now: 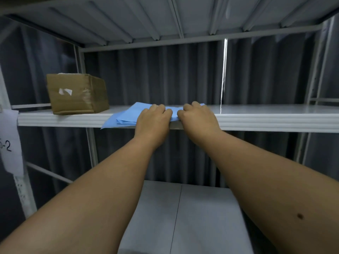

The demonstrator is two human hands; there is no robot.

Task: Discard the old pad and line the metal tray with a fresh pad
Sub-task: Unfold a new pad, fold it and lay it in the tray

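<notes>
Two hands, left hand [153, 118] and right hand [197, 116], grip one blue pad [128, 114].

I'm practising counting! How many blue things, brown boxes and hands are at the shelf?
Blue pads: 1 folded stack
Brown cardboard boxes: 1
Hands: 2, left hand and right hand, both gripping the pads
Total: 4

Two bare forearms, no sleeves or gloves, small dark mole on the right one.
</notes>
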